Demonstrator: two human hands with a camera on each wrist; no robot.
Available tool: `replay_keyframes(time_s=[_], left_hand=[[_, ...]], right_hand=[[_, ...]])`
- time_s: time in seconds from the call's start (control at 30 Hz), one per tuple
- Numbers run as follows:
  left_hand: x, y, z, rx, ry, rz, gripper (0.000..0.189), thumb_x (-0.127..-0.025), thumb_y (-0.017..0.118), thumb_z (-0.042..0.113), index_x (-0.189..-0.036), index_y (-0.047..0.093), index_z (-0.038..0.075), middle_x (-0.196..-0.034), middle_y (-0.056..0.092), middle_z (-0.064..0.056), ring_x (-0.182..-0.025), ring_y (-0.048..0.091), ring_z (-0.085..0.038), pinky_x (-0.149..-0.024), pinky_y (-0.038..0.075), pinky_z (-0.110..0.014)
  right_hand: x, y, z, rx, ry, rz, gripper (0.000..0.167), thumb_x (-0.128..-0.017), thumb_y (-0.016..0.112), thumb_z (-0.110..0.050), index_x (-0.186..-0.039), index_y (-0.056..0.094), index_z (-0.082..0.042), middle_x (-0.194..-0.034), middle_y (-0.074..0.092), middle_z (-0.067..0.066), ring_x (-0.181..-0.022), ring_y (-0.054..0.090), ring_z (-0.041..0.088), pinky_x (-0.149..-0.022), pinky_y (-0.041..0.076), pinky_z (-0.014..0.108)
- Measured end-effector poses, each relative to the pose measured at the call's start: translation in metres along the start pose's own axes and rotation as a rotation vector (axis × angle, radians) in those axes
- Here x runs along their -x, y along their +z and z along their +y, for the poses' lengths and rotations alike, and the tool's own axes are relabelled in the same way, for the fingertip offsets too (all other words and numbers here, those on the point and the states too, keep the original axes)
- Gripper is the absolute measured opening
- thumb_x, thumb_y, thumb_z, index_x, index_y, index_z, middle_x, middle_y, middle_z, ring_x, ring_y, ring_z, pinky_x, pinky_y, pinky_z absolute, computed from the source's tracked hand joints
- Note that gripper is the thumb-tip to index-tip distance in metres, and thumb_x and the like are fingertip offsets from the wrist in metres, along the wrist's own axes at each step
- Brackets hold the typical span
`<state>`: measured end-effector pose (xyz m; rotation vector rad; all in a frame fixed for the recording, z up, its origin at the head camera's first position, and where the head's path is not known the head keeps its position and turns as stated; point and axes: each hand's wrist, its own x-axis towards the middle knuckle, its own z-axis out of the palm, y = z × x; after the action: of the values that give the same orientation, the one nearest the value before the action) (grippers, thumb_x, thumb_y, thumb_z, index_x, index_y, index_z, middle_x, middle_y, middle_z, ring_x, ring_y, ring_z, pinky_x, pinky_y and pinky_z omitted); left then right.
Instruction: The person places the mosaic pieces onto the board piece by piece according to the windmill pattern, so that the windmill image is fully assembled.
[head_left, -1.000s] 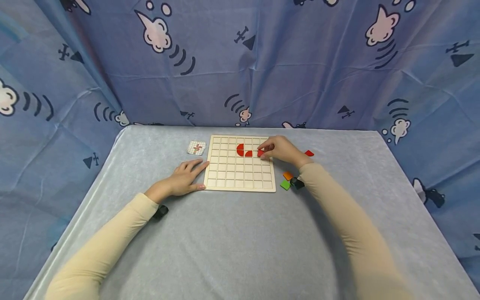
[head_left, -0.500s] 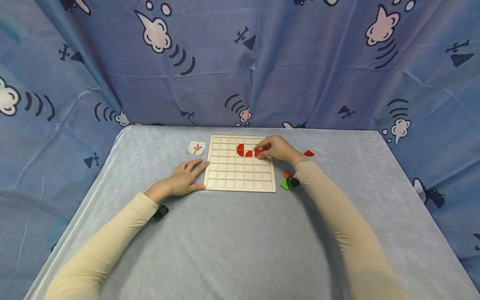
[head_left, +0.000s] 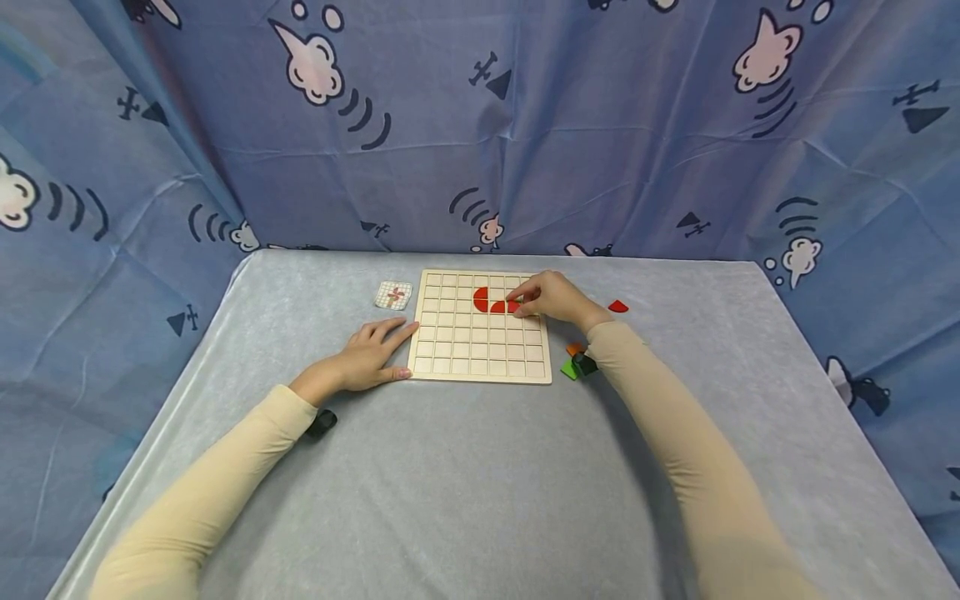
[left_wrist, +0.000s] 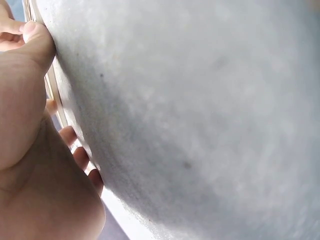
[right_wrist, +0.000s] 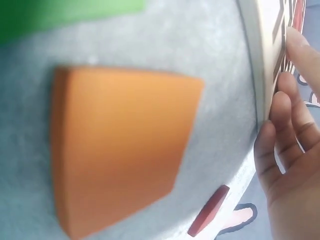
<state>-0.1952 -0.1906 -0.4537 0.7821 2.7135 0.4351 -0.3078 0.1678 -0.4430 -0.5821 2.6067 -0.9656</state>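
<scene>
A pale wooden grid board [head_left: 480, 343] lies on the cloth-covered table. My left hand [head_left: 363, 358], fingers spread, rests against its left edge and lower left corner. Two red quarter-round pieces form a half disc [head_left: 481, 300] in the upper middle cells, and another red quarter piece [head_left: 497, 308] sits just to the right. Beside that one, my right hand [head_left: 555, 297] pinches a red piece [head_left: 512, 307] between thumb and fingertips, down in its cell; the fingers partly cover it. The right wrist view shows this hand [right_wrist: 295, 130] at the board's edge.
A small pattern card [head_left: 393, 295] with a red figure lies left of the board. To the right are a loose red piece [head_left: 618, 307], an orange block [right_wrist: 125, 145] and a green block [head_left: 569, 370], partly under the right wrist's camera. A printed blue curtain [head_left: 480, 167] hangs behind.
My right hand has moved left across the board with the red piece and brought it down beside the other red quarter piece. My left hand has stayed in place.
</scene>
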Motion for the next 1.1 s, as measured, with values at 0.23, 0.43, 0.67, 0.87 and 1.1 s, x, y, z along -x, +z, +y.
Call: replay_keyframes(time_s=[0.23, 0.43, 0.67, 0.87, 1.1], left_hand=[[0.0008, -0.0023, 0.0015, -0.005, 0.000, 0.006, 0.080, -0.098, 0.059, 0.042, -0.160, 0.017, 0.015, -0.164, 0.015, -0.020, -0.145, 0.021, -0.049, -0.115, 0.021, -0.066], [0.0009, -0.0036, 0.0027, -0.022, -0.004, 0.004, 0.080, -0.098, 0.058, 0.042, -0.160, 0.016, 0.014, -0.164, 0.015, -0.021, -0.146, 0.021, -0.048, -0.115, 0.022, -0.066], [0.0013, -0.0026, 0.0023, -0.020, -0.006, 0.001, 0.080, -0.098, 0.058, 0.042, -0.160, 0.016, 0.015, -0.164, 0.014, -0.020, -0.146, 0.021, -0.049, -0.115, 0.021, -0.066], [0.0017, -0.0005, 0.0017, -0.014, 0.010, 0.017, 0.080, -0.098, 0.059, 0.042, -0.160, 0.017, 0.014, -0.163, 0.016, -0.021, -0.144, 0.022, -0.050, -0.114, 0.022, -0.067], [0.0013, 0.0004, 0.0015, -0.025, -0.003, 0.006, 0.080, -0.098, 0.058, 0.043, -0.160, 0.016, 0.016, -0.164, 0.015, -0.020, -0.146, 0.022, -0.048, -0.116, 0.021, -0.066]], right_hand=[[-0.0009, 0.0001, -0.0003, -0.014, 0.010, 0.002, 0.032, -0.086, 0.079, -0.020, -0.117, 0.076, -0.017, -0.095, 0.065, 0.006, -0.082, 0.049, 0.019, -0.073, 0.041, 0.030], [-0.0010, 0.0009, -0.0010, -0.009, 0.013, 0.012, 0.033, -0.085, 0.079, -0.020, -0.117, 0.075, -0.017, -0.096, 0.065, 0.007, -0.082, 0.049, 0.018, -0.072, 0.041, 0.030], [-0.0005, 0.0035, -0.0002, -0.011, 0.019, 0.015, 0.034, -0.085, 0.079, -0.020, -0.119, 0.075, -0.016, -0.096, 0.063, 0.008, -0.081, 0.047, 0.018, -0.072, 0.039, 0.030], [-0.0002, 0.0050, 0.0019, -0.031, 0.003, 0.030, 0.033, -0.085, 0.079, -0.018, -0.118, 0.075, -0.016, -0.092, 0.063, 0.005, -0.079, 0.047, 0.017, -0.070, 0.038, 0.028], [0.0021, 0.0035, 0.0028, -0.067, 0.030, 0.024, 0.032, -0.087, 0.077, -0.020, -0.119, 0.075, -0.017, -0.100, 0.069, 0.006, -0.085, 0.051, 0.017, -0.076, 0.041, 0.029]])
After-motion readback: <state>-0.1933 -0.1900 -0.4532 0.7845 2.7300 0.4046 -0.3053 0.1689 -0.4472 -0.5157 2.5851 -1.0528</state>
